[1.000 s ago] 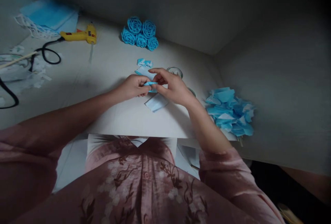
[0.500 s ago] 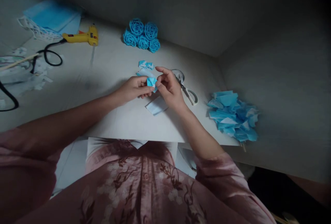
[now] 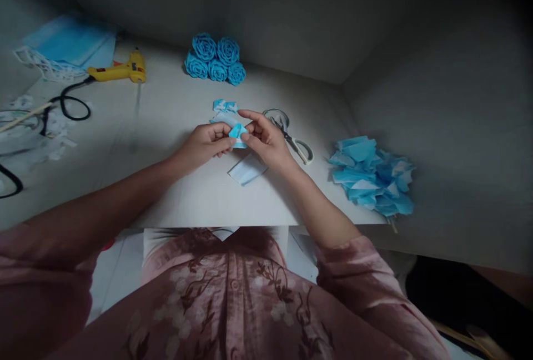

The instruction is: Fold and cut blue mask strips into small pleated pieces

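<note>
Between both hands, above the table, is a small folded piece of blue-and-white mask fabric (image 3: 237, 133). My left hand (image 3: 210, 141) pinches its left side between thumb and fingers. With thumb and fingertips, my right hand (image 3: 266, 137) grips its right side, the index finger lifted away. Just beyond lie small folded blue pieces (image 3: 225, 106) and a pale flat strip (image 3: 222, 118), partly hidden by the fingers. A pale rectangular piece of fabric (image 3: 247, 170) rests on the table below the hands. Scissors (image 3: 300, 148) with white handles lie right of my right hand, near a roll of clear tape (image 3: 278, 118).
Several rolled blue fabric roses (image 3: 215, 60) are stacked at the back. A yellow glue gun (image 3: 119, 70) with a black cord lies left, by a pile of blue face masks (image 3: 70, 44) and white scraps (image 3: 54, 127). Crumpled blue pieces (image 3: 370, 174) heap at the table's right edge.
The fabric piece has turned, showing an opened-out fold above a white lower edge. My right hand has closed in on its right side. The view has shifted slightly.
</note>
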The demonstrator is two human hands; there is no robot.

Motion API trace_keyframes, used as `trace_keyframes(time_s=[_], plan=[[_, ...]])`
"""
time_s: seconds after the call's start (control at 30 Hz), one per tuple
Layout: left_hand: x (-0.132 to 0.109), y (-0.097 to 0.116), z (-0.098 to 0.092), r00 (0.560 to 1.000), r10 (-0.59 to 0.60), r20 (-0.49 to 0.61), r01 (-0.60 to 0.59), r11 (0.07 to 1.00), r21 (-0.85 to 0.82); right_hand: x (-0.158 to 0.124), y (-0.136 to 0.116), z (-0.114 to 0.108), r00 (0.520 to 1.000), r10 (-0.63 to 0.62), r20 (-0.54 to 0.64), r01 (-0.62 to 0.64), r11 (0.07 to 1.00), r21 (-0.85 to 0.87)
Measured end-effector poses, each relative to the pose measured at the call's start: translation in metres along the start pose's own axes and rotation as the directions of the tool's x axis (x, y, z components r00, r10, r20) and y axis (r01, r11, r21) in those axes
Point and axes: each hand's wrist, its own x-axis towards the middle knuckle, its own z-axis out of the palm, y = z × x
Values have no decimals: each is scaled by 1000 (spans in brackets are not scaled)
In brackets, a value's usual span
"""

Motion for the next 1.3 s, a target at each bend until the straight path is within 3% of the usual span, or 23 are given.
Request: trace_keyframes(time_s=[0.2, 0.5, 0.8, 1.3], plan=[[1, 1, -3, 998, -1, -58, 1, 1000, -8, 1, -2, -4, 996, -3, 86, 2, 1000, 10], [2, 0, -2, 997, 69, -48, -67, 997, 34, 3, 3, -7, 998, 3, 56, -2, 1000, -12], [2, 1, -3, 998, 54, -44, -52, 998, 47, 4, 6, -5, 996, 19, 82, -23, 998, 55], [2, -3, -4, 999, 15, -29, -15, 1000, 4, 2, 10, -1, 995, 9, 96, -11, 1000, 20]])
